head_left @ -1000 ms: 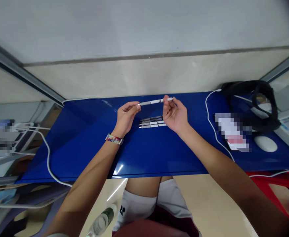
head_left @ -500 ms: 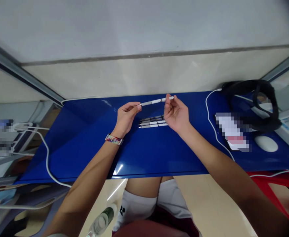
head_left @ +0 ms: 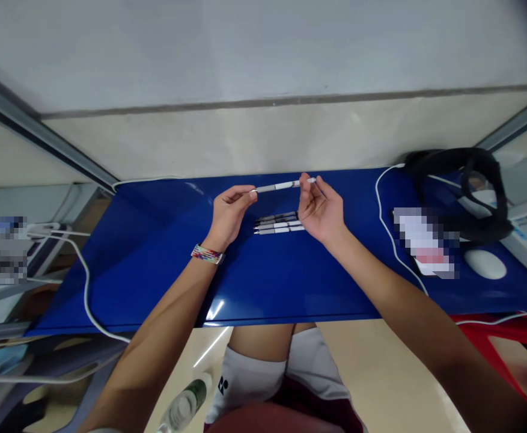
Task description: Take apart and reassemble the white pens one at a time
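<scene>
A white-and-grey pen is held nearly level above the blue table, its right end slightly higher. My left hand pinches the grey tip end between thumb and fingers. At the pen's other end, my right hand has its fingertips and thumb closed around the white end. Below the held pen, several similar pens lie side by side on the table, tips to the left. My right hand hides their right ends.
To the right are a black head strap, a blurred-out phone, a white mouse and a white cable. Another cable hangs over the left side. A wall stands behind. A bottle is below the table's front edge.
Almost nothing differs. Both hands keep their hold on the pen, and the fingers of my right hand have shifted slightly at its end.
</scene>
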Motion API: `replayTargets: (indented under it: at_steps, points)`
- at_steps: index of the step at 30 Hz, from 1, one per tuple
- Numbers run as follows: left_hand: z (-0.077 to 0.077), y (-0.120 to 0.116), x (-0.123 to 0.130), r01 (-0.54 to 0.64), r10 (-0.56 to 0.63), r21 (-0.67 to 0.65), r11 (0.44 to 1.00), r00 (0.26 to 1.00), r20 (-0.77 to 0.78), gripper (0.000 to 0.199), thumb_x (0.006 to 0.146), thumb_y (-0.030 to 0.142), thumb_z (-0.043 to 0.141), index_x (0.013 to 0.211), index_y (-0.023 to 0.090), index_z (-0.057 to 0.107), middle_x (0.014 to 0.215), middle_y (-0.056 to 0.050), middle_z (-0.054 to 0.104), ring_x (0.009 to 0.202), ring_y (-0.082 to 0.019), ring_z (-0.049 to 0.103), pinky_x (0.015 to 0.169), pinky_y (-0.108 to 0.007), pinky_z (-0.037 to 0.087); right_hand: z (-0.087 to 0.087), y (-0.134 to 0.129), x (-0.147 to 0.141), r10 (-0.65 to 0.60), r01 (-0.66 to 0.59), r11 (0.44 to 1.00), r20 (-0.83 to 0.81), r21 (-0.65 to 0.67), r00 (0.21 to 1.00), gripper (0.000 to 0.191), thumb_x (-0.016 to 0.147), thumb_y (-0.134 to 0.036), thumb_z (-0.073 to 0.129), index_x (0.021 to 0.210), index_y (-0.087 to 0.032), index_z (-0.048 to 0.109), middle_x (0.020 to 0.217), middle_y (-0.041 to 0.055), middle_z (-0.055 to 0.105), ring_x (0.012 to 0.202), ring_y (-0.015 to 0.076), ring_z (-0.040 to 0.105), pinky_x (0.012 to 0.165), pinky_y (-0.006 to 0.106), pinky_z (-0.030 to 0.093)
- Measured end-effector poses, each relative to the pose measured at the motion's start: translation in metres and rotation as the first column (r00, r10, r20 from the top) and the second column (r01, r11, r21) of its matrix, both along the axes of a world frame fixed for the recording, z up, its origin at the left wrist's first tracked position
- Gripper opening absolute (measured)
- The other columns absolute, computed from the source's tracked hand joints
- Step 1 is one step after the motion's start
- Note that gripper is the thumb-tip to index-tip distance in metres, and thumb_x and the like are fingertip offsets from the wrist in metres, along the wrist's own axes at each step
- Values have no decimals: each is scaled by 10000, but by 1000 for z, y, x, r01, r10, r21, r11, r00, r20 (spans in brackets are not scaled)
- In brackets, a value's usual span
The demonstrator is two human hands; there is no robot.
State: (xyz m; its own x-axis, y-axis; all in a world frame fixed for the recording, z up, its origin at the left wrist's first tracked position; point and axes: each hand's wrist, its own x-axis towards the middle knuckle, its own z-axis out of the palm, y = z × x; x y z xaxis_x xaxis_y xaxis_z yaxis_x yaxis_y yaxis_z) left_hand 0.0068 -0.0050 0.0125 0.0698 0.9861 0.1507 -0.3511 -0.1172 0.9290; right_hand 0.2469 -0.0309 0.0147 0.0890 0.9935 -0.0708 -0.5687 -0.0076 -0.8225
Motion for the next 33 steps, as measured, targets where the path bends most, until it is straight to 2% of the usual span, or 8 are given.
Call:
replayTargets:
  at_steps: [6, 11, 16, 20, 24, 26, 28, 33]
  points:
    - [2, -1, -2, 7, -7, 10, 1000, 1000, -5, 259, 748, 317, 1005, 937, 213, 860, 863, -25, 784, 833, -139, 737, 872, -299, 607, 10, -6, -2, 46, -49, 998, 59, 40, 997, 445, 957, -623, 748, 1196, -251, 797, 1164, 75, 873, 1185, 287, 830, 916, 373, 739]
    - [10, 1, -11, 13, -12, 53, 998, 1000, -23, 278, 745, 306, 1007, 944, 206, 841, 837, -14, 758, 824, -131, 731, 880, -289, 599, 21, -12, -8, 21, -56, 987, 230, 148, 973, 390, 830, -498, 942, 1119, -259, 838, 946, 34, 858, 811, 220, 838, 813, 368, 726]
    - [9, 3, -17, 79, -74, 47, 996, 992, -97, 290, 770, 346, 1000, 955, 217, 818, 855, -14, 748, 823, -155, 739, 860, -308, 593, 14, -3, 2, -51, -44, 973, 394, 228, 918, 324, 789, -478, 979, 1021, -271, 888, 892, 33, 832, 901, 239, 815, 987, 450, 681]
    - [3, 2, -16, 137, -97, 96, 986, 934, -343, 290, 866, 443, 927, 1038, 223, 848, 891, -46, 782, 826, -186, 722, 847, -331, 558, 6, 4, 17, -41, -138, 960, 611, 242, 790, 256, 816, -442, 945, 1015, -285, 908, 1029, 59, 867, 990, 273, 801, 998, 463, 643]
    - [1, -3, -14, 214, 47, 299, 930, 737, -674, 190, 967, 425, 808, 984, 246, 868, 974, -71, 809, 885, -230, 678, 868, -370, 498, 0, 6, 26, -44, -247, 943, 819, 223, 572, 149, 889, -373, 851, 998, -293, 914, 1062, 58, 878, 1000, 295, 804, 979, 473, 624]
    - [1, -4, -13, 257, 113, 367, 894, 664, -739, 173, 991, 408, 771, 988, 264, 868, 968, -67, 809, 913, -249, 663, 900, -391, 477, -2, 7, 28, -69, -264, 941, 881, 213, 468, 141, 904, -318, 807, 995, -298, 914, 1075, 54, 878, 1035, 301, 801, 989, 469, 615]
    - [0, -4, -13, 288, 133, 388, 876, 629, -766, 175, 1003, 409, 752, 1002, 275, 864, 962, -64, 810, 925, -260, 654, 921, -406, 465, -3, 7, 29, -89, -272, 938, 909, 213, 407, 167, 914, -280, 772, 1002, -304, 912, 1084, 47, 877, 1063, 299, 794, 1006, 464, 607]
    - [-4, -2, -12, 322, 115, 383, 866, 617, -778, 161, 1012, 398, 741, 1006, 285, 856, 991, -61, 823, 948, -275, 654, 934, -420, 452, -3, 6, 29, -132, -321, 918, 942, 234, 310, 193, 909, -219, 744, 968, -309, 903, 1044, 43, 862, 1034, 291, 765, 990, 472, 589]
